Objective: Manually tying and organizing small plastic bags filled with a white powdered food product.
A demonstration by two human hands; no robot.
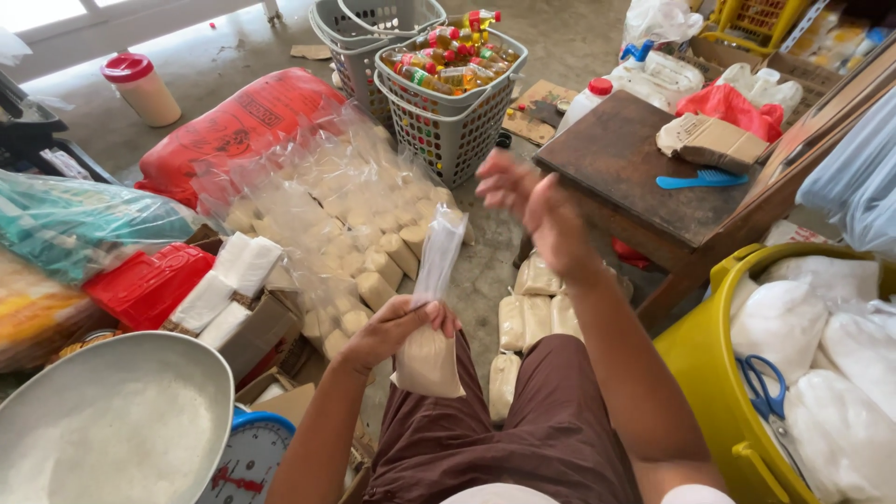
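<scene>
The step in hand looks like closing a filled packet: the left hand (397, 325) is closed around the neck of a small clear bag (429, 359) of pale powder, held above the lap with its empty top standing upright. The right hand (541, 210) is raised, open and blurred, touching nothing. Twisting or tying the neck would call for that free hand to come onto the bag top. Finished packets (525, 317) lie on the floor just beyond the knee, near the wooden desk (635, 168).
</scene>
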